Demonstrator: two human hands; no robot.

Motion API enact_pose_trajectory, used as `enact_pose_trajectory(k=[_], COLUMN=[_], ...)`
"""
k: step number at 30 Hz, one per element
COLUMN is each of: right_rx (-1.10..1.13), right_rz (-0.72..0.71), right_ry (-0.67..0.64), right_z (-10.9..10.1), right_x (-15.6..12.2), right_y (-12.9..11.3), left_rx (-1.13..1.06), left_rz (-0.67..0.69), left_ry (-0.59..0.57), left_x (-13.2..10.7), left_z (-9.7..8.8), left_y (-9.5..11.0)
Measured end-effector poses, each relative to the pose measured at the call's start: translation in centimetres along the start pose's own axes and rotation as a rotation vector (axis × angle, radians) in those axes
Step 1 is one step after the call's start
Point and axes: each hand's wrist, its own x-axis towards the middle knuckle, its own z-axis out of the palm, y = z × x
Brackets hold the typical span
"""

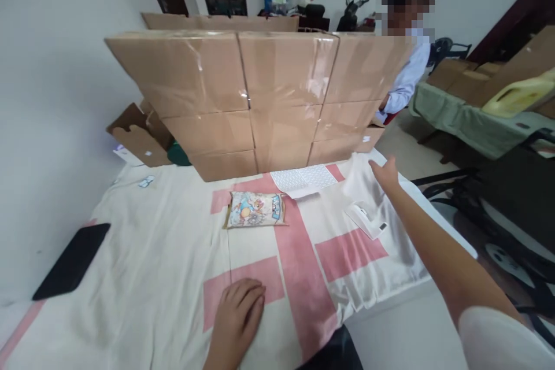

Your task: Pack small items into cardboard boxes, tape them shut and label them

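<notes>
My left hand (237,315) lies flat on the white and pink cloth (165,266) near the front edge, fingers together, holding nothing. My right arm stretches far to the right, and my right hand (385,174) reaches toward the table's far right side, fingers loosely curled, empty as far as I can see. It is nearest to a fold of the cloth and a white tape dispenser (367,218). A colourful printed packet (255,210) lies flat in the middle of the cloth. Behind it lies a white sheet of labels (303,180).
A wall of stacked cardboard boxes (260,98) closes off the table's far side. A black phone (71,260) lies at the left edge. Another person sits behind the boxes at the right. A table with a green cover (468,121) and boxes stands on the right.
</notes>
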Motion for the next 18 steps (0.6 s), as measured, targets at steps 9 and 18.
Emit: enact_pose_trajectory(k=[9,18], right_rx=[-0.037,0.593], right_rz=[-0.12,-0.648], right_ry=[-0.451,-1.055], right_z=[5.3,26.9], right_x=[-3.2,-15.5], right_y=[-9.3,-38.3], left_rx=[-0.257,-0.356], left_rz=[-0.461,-0.834], left_ry=[0.324,0.792], left_x=[4.4,20.5], left_z=[-11.1,-19.2], left_y=[-14.4,-36.5])
